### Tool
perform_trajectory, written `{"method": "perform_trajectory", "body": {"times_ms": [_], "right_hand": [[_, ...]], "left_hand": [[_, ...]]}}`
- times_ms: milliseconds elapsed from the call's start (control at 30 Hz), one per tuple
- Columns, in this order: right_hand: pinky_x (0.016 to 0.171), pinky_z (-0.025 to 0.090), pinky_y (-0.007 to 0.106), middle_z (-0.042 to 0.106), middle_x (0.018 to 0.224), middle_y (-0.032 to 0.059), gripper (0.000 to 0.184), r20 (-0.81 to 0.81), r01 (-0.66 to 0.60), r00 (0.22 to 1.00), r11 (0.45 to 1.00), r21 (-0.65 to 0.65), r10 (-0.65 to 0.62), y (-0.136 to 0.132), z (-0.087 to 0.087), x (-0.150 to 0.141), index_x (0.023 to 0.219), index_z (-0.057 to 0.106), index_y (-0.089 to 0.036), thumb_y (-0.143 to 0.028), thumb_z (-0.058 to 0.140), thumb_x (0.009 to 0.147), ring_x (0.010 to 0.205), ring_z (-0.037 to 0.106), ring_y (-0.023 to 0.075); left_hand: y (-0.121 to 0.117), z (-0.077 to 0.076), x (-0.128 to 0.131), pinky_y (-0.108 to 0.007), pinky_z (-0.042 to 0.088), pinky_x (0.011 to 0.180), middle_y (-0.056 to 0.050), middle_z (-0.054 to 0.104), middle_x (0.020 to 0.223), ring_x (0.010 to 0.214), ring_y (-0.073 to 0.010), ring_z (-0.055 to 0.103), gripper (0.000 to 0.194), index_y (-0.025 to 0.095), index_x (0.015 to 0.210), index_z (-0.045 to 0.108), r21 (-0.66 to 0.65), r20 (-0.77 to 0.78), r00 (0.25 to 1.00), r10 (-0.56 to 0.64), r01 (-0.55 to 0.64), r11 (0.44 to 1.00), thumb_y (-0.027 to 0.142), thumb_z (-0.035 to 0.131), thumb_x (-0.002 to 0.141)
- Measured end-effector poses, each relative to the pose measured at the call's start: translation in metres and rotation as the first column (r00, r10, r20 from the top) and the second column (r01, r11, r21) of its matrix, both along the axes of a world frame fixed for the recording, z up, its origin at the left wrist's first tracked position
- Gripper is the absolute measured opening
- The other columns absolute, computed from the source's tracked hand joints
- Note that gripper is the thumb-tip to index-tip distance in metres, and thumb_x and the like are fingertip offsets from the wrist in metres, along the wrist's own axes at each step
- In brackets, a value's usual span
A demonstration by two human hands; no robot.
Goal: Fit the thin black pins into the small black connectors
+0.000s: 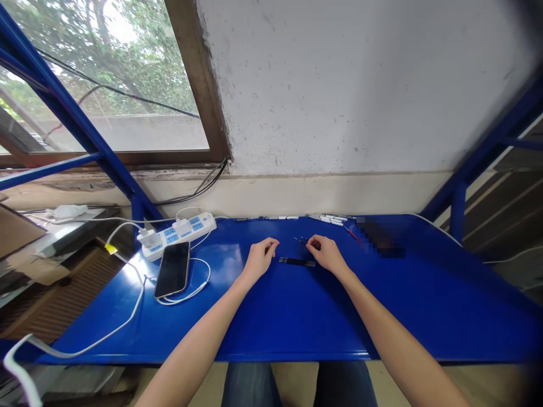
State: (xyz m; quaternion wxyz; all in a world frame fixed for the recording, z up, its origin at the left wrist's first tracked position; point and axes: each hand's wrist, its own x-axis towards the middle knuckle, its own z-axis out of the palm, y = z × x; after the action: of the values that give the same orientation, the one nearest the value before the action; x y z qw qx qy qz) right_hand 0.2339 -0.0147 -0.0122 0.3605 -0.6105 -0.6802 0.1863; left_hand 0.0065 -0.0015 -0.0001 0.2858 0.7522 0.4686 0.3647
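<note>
Both my hands rest on a blue table (297, 305), near its middle. My left hand (259, 258) has its fingers curled in a pinch; what it holds, if anything, is too small to see. My right hand (326, 252) is also curled, its fingertips on a small dark part (302, 240) with a blue tint. A thin black strip (297, 262) lies flat on the table between the two hands, just in front of my right hand.
A white power strip (178, 233) with plugs sits at the back left. A black phone (172, 269) on a white cable lies beside it. Small white parts (333, 219) and a red wire line the table's back edge by the wall. Blue frame posts stand at both sides.
</note>
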Motion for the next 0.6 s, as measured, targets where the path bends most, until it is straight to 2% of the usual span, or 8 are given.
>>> {"method": "perform_trajectory", "body": {"times_ms": [100, 200, 400, 600], "right_hand": [[0.066, 0.043, 0.028, 0.063, 0.069, 0.0015, 0.019, -0.279, -0.068, 0.959, 0.996, -0.054, 0.050, -0.002, 0.006, -0.005, 0.072, 0.058, -0.019, -0.037, 0.054, 0.079, 0.066, 0.058, 0.0159], [0.061, 0.042, 0.026, 0.059, 0.064, 0.0002, 0.027, -0.449, -0.121, 0.891, 0.988, -0.095, 0.065, -0.003, 0.011, -0.009, 0.073, 0.058, -0.018, -0.045, 0.057, 0.076, 0.061, 0.055, 0.0137], [0.051, 0.035, 0.023, 0.048, 0.058, -0.0030, 0.037, -0.667, -0.178, 0.745, 0.973, -0.147, 0.036, -0.003, 0.011, -0.010, 0.072, 0.059, -0.017, -0.054, 0.065, 0.072, 0.052, 0.042, 0.0093], [0.050, 0.035, 0.024, 0.048, 0.058, -0.0031, 0.040, -0.833, -0.245, 0.554, 0.955, -0.167, -0.004, -0.004, 0.013, -0.010, 0.077, 0.063, -0.016, -0.050, 0.077, 0.062, 0.053, 0.043, 0.0098]], "left_hand": [[0.003, -0.005, 0.001, -0.023, 0.042, 0.058, -0.001, 0.062, 0.066, 0.059, -0.0132, 0.056, 0.028, 0.017, 0.096, 0.064, -0.064, 0.133, 0.991, -0.001, 0.010, 0.998, 0.036, 0.046, 0.088], [0.006, -0.007, 0.003, -0.024, 0.045, 0.058, -0.004, 0.065, 0.073, 0.061, -0.0131, 0.058, 0.026, 0.016, 0.097, 0.062, -0.126, 0.253, 0.967, -0.005, 0.038, 0.991, 0.035, 0.049, 0.085], [0.006, -0.004, 0.004, -0.024, 0.045, 0.057, -0.008, 0.068, 0.083, 0.067, -0.0135, 0.061, 0.024, 0.015, 0.093, 0.059, -0.223, 0.380, 0.925, -0.019, 0.111, 0.968, 0.037, 0.054, 0.082], [0.003, 0.001, 0.005, -0.025, 0.045, 0.058, -0.010, 0.070, 0.084, 0.069, -0.0146, 0.062, 0.031, 0.014, 0.091, 0.057, -0.252, 0.455, 0.891, 0.001, 0.127, 0.959, 0.044, 0.055, 0.083]]}}
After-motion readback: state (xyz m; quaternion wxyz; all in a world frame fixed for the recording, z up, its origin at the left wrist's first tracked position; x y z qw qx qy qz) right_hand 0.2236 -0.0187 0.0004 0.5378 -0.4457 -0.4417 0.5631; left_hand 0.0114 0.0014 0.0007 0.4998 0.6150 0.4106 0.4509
